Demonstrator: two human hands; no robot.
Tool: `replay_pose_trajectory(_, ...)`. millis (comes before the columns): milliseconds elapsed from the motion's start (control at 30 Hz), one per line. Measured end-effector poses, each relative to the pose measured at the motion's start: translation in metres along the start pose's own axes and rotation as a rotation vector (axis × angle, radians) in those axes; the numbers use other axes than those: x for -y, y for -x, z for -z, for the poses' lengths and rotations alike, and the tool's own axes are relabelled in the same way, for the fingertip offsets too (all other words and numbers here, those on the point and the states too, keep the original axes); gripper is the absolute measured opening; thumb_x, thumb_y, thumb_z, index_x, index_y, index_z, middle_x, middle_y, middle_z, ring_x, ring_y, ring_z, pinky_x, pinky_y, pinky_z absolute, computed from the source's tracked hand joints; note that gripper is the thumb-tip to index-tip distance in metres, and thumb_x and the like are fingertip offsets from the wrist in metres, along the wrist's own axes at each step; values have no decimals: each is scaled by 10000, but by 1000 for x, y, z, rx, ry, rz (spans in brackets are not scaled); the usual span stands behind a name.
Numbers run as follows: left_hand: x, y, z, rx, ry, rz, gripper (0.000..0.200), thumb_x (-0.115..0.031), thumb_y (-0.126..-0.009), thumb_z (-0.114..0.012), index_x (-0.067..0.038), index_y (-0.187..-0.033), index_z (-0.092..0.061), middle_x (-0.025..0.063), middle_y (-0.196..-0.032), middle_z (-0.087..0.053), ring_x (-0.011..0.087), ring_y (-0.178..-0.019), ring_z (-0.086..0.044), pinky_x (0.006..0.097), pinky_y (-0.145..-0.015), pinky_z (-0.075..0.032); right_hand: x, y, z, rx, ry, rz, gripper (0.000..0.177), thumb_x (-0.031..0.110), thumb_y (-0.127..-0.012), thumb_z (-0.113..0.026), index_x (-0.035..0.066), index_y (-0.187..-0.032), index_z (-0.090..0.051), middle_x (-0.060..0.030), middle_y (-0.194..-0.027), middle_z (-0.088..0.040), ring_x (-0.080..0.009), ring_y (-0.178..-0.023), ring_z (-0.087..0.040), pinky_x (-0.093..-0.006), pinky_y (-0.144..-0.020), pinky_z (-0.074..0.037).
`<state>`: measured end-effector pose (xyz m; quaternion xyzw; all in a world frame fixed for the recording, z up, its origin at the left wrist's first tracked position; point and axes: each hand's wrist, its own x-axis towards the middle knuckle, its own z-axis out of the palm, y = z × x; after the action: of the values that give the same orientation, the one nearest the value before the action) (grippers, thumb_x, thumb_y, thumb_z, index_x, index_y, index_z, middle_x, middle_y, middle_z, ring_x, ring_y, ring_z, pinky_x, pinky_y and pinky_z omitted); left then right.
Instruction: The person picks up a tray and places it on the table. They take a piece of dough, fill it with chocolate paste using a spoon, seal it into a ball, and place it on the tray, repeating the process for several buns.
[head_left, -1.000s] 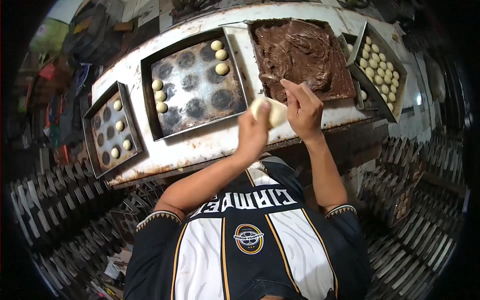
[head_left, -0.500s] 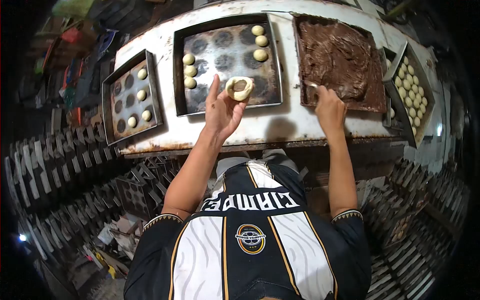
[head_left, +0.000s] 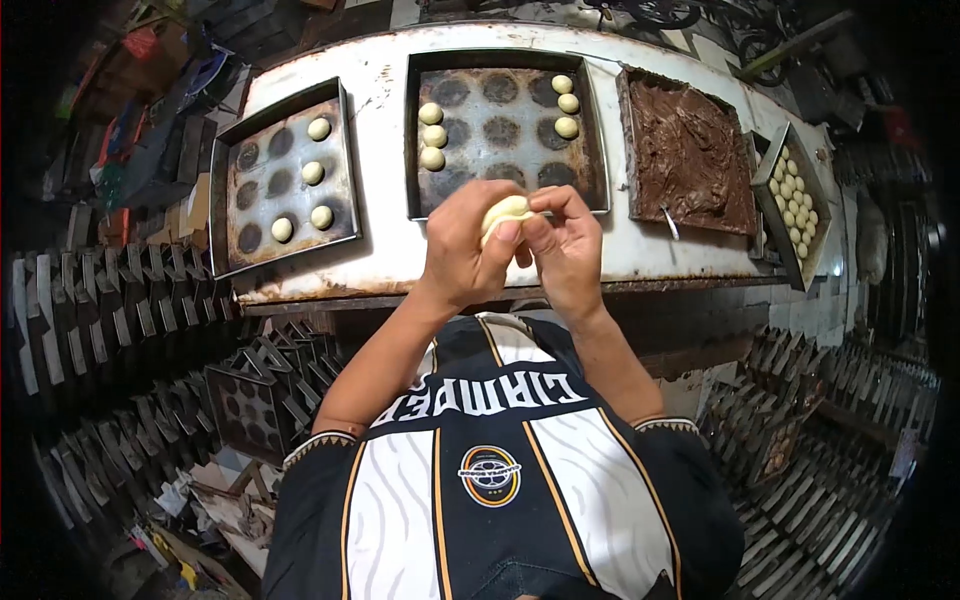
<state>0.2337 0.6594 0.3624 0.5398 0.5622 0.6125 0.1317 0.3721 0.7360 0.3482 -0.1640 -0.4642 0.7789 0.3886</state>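
Note:
My left hand (head_left: 465, 240) is closed around a pale piece of dough (head_left: 507, 211), which looks folded over with its edge pressed together. On its other side, the thumb and fingertips of my right hand (head_left: 568, 243) pinch the rim of the same dough. Both hands meet just in front of the middle baking tray (head_left: 412, 110), where dough balls sit in short columns at the left and right. To the right, a square tray of chocolate-brown filling (head_left: 690, 150) has a metal spreader (head_left: 670, 224) resting at its front edge. Any filling inside the dough is hidden.
A smaller baking tray (head_left: 352, 200) with several dough balls stands on the left of the white table (head_left: 385, 72). At the far right, a tilted tray (head_left: 770, 205) holds many dough balls. Stacked dark metal trays (head_left: 90, 305) fill the floor beside the table.
My right hand has let go of the spreader and come left to the dough. The dough, open with brown filling showing before, is now folded over between both hands. The view has shifted.

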Motion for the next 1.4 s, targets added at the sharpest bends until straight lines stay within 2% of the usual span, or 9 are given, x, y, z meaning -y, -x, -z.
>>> replay_pose_trajectory(100, -1, 1, 29, -84, 84, -120, 286, -210, -1059, -566, 34, -1077, -714, 178, -968, -694, 307, -892, -681, 394, -778, -549, -3, 0, -38, -26, 12, 185, 151, 4, -971, -751, 8, -1045, -619, -98, -1017, -627, -85, -608, -585, -224, -492, -473)
replay_pose_trajectory(367, -18, 23, 43, -98, 473, 187, 411, -98, -969, -736, 14, -1352, -639, 97, -1164, -601, 138, -1031, -607, 278, -888, -516, 23, 13, -71, 222, 702, 593, 716, -118, -713, -745, 53, -1327, -419, -202, -1299, -570, -273, -1163, -599, -391, -1047, -484)
replay_pose_trajectory(467, -10, 16, 48, 125, 871, 601, 404, -223, -1053, -651, 27, -1368, -612, 96, -1243, -582, 131, -1049, -596, 270, -899, -516, 17, 12, -65, 157, 1109, 718, 595, -12, -729, -841, 90, -1252, -577, -126, -1251, -678, -304, -1130, -642, -427, -997, -454)
replay_pose_trajectory(633, 0, 11, 38, 218, 540, 191, 457, -264, -1011, -694, 48, -1333, -610, 111, -1101, -688, 210, -1038, -670, 339, -967, -523, 25, 9, -50, 4, 1256, 734, 160, 67, -872, -760, 75, -1031, -742, -64, -1060, -697, -299, -1086, -645, -414, -961, -406)
replay_pose_trajectory(733, 11, 1, 18, 373, 560, 418, 241, -158, -1019, -669, 31, -1162, -713, 171, -1073, -737, 245, -1052, -692, 374, -916, -537, -1, 19, -39, -254, 1014, 429, 368, 58, -1027, -557, 76, -1392, -593, -164, -1461, -471, -310, -1365, -478, -421, -1190, -349)
replay_pose_trajectory(867, 54, 7, -51, 204, 228, 290, 233, -183, -1045, -644, 15, -1097, -757, 177, -1084, -749, 292, -1085, -676, 407, -974, -519, -26, 31, -21, -487, -153, 3, 480, 39, -1081, -533, 35, -1534, -376, -86, -1396, -530, -168, -1302, -508, -326, -1128, -406)
replay_pose_trajectory(1000, 156, 37, -81, 264, 95, 537, 358, -302, -1103, -550, -15, -1238, -715, 193, -1157, -720, 302, -1132, -662, 419, -1018, -492, -85, 46, 126, -852, 894, 93, 269, 131, -1050, -627, 19, -1277, -539, -126, -1141, -603, -237, -1028, -604, -396, -854, -511)
replay_pose_trajectory(1200, 271, 6, -18, 323, -1116, 219, 525, -172, -945, -684, -11, -1427, -550, 335, -1407, -528, 518, -1290, -503, 547, -1079, -444, -152, 53, 303, -431, 1688, 74, 203, 202, -903, -664, 65, -1037, -599, -172, -1090, -604, -384, -1090, -549, -569, -946, -388)
replay_pose_trajectory(1400, 316, 4, -14, 137, -955, 507, 313, -46, -944, -607, -3, -1254, -615, 318, -1207, -585, 496, -1078, -590, 565, -965, -486, -140, 97, 312, -29, 1603, 4, 220, 260, -920, -651, 101, -1071, -648, -142, -1166, -610, -368, -1171, -544, -549, -1001, -367)
